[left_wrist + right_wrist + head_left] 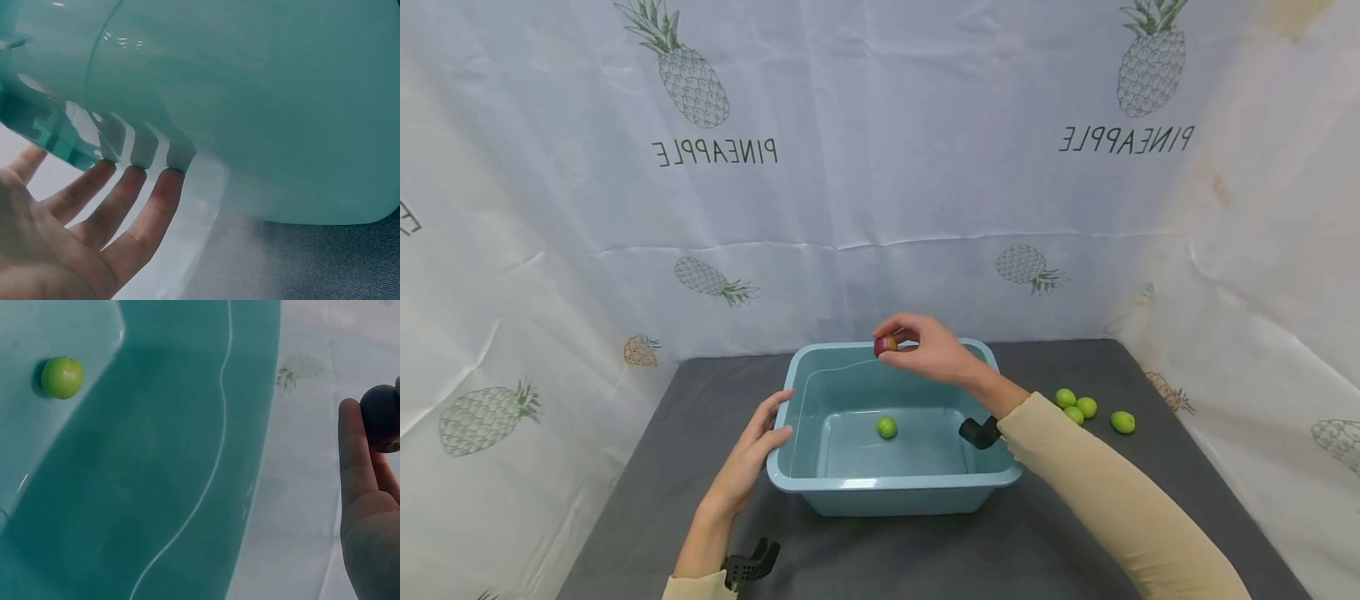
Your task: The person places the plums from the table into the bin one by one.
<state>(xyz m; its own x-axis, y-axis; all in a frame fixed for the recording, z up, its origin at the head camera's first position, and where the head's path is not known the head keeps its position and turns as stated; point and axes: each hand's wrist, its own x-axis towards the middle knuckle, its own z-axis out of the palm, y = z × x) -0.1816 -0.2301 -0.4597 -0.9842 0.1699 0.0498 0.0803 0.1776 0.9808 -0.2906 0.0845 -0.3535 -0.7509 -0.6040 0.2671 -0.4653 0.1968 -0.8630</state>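
A light blue plastic basin (895,483) stands on the dark tabletop. One round green fruit (887,427) lies on its floor, and the right wrist view shows this green fruit (62,377) too. Above the basin's far rim, my right hand (928,350) pinches a dark red plum (884,346) between thumb and fingers. In the right wrist view the plum (381,419) looks nearly black and is cut off by the frame edge. My left hand (747,457) grips the basin's left rim. Its fingertips (167,187) touch the outer wall.
Several green fruits (1073,415) lie on the table to the right of the basin, one slightly apart (1123,422). Pale cloth (880,167) printed with pineapples hangs behind and at both sides. Dark cloth (647,492) covers the table.
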